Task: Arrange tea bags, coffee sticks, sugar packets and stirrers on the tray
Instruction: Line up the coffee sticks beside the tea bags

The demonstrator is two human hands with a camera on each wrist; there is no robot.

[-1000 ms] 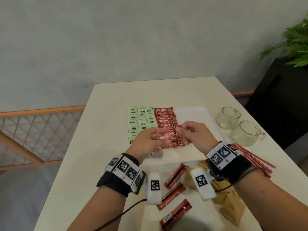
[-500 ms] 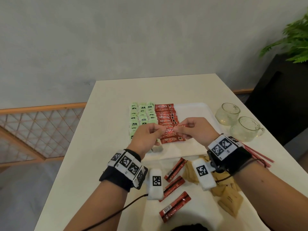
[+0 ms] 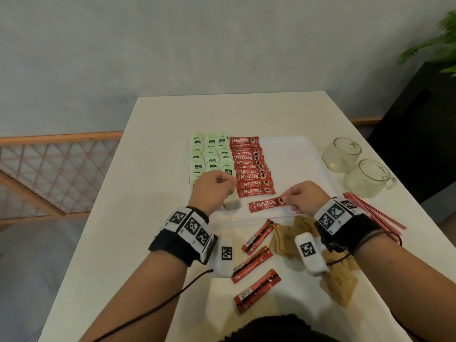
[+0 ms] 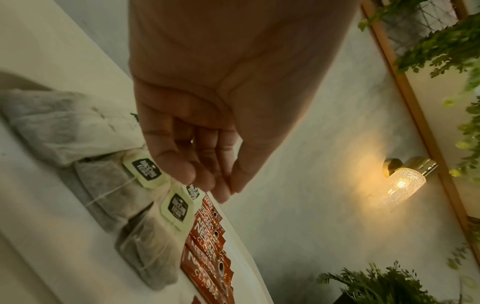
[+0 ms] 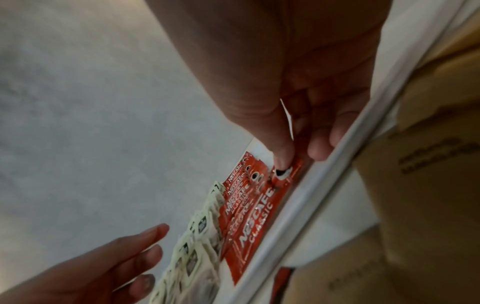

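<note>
Coffee sticks (image 3: 251,169) lie in a red column on the white tray (image 3: 293,154), just beside three rows of green-tagged tea bags (image 3: 209,154). From your head view, your right hand (image 3: 306,198) pinches the end of one coffee stick (image 3: 265,206) lying on the tray's near edge. Your left hand (image 3: 212,188) hovers over the tea bags, fingers loosely curled, holding nothing. On the bench (image 3: 153,169) near you lie three more sticks, brown sugar packets (image 3: 286,236) and red stirrers (image 3: 370,211) (right of your wrist).

Left wrist view: relaxed fingers (image 4: 182,160) hang above tea bags.

Right wrist view: thumb and fingertips (image 5: 319,148) grip the stick's end.
</note>
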